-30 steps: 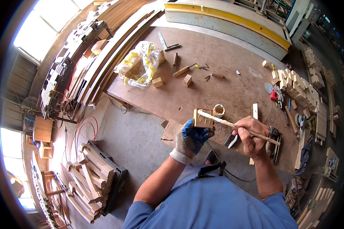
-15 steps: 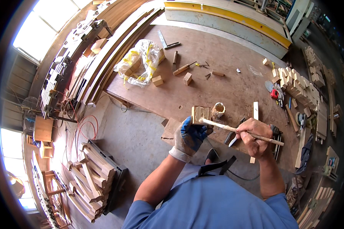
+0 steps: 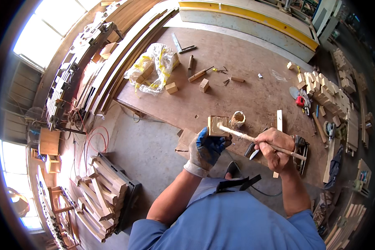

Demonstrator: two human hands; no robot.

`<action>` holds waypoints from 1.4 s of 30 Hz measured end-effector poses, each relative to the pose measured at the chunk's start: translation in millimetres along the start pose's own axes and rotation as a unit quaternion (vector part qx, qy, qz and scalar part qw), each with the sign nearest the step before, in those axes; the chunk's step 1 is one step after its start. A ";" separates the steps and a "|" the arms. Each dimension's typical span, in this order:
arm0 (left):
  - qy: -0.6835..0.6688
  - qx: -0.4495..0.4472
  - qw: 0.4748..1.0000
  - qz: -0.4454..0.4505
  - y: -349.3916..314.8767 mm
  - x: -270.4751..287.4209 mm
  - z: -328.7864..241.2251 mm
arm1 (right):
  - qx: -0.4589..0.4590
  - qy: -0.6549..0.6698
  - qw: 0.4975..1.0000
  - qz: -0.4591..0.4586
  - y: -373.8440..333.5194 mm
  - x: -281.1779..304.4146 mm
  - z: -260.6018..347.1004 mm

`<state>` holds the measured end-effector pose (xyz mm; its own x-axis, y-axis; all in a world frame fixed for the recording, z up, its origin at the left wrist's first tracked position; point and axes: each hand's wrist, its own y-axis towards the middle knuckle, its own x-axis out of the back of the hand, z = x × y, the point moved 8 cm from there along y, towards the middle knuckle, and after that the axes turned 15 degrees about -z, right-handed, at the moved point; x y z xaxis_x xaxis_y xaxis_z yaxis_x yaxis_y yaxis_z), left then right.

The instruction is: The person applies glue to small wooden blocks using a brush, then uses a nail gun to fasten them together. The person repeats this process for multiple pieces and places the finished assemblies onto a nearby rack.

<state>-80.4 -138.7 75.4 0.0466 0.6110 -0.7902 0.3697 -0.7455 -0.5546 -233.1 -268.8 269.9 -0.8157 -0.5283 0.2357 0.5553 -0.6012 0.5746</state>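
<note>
Workshop table (image 3: 246, 100): left of a cup (image 3: 238, 119), a gloved left hand (image 3: 208, 149) clasps a wood block (image 3: 213, 126); the right hand (image 3: 275, 146) grips a stick (image 3: 243, 136).

Left windows (image 3: 39, 35) glare; right edge seems murky.

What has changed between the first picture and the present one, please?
The wooden block in the gloved left hand has shifted slightly left and forward. The tip of the stick in the right hand went from the block's far left corner toward its middle. Nothing was taken up or released; the round cup stayed in place.
</note>
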 end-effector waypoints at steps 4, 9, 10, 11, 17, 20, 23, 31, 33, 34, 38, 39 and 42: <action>0.004 -0.009 0.998 -0.065 -0.1 1.5 2.0 | -0.028 0.025 0.999 0.006 2.5 11.2 -9.4; -0.013 -0.024 0.999 -0.030 0.5 -5.2 -2.2 | -0.135 0.014 0.985 -0.106 8.0 35.7 -49.8; -0.017 -0.035 0.999 -0.038 -3.3 -8.2 -5.7 | -0.182 0.005 0.976 -0.118 6.6 38.3 -69.8; -0.022 -0.048 0.998 -0.046 -7.8 -10.0 -10.5 | -0.205 -0.014 0.973 -0.104 5.7 35.7 -94.9; 0.106 -0.263 0.958 -0.042 -74.7 1.7 -70.8 | -0.221 -0.111 0.969 -0.024 -5.3 -4.0 -211.6; 0.272 -0.391 0.866 -0.155 -104.2 9.3 -99.8 | -0.149 -0.233 0.961 0.017 -9.6 -28.8 -243.9; 0.387 -0.445 0.775 -0.227 -126.0 9.2 -113.2 | -0.257 -0.189 0.947 0.041 -27.0 -49.0 -290.6; 0.641 -0.523 0.531 -0.183 -114.0 12.8 -114.1 | -0.225 -0.306 0.924 0.039 -120.6 -16.7 -257.7; 0.651 -0.523 0.522 -0.171 -103.8 18.1 -110.8 | -0.237 -0.325 0.915 0.030 -150.8 -3.1 -234.2; 0.657 -0.519 0.522 -0.166 -100.1 18.1 -108.1 | -0.251 -0.347 0.903 0.036 -167.5 2.9 -228.0; 0.684 -0.510 0.497 -0.157 -92.6 14.7 -101.7 | -0.239 -0.466 0.846 0.094 -220.1 23.7 -238.6; 0.687 -0.510 0.494 -0.157 -91.2 12.4 -102.3 | -0.257 -0.490 0.825 0.113 -226.3 25.6 -242.8; 0.703 -0.518 0.463 -0.153 -88.6 11.4 -95.5 | -0.335 -0.494 0.783 0.175 -246.6 32.8 -256.4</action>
<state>-24.0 -40.3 140.4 0.1336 0.7586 0.6377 0.7708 -0.4840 0.4143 -355.2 -291.7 -65.0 -0.1375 -0.2085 0.9683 0.4631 -0.8777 -0.1232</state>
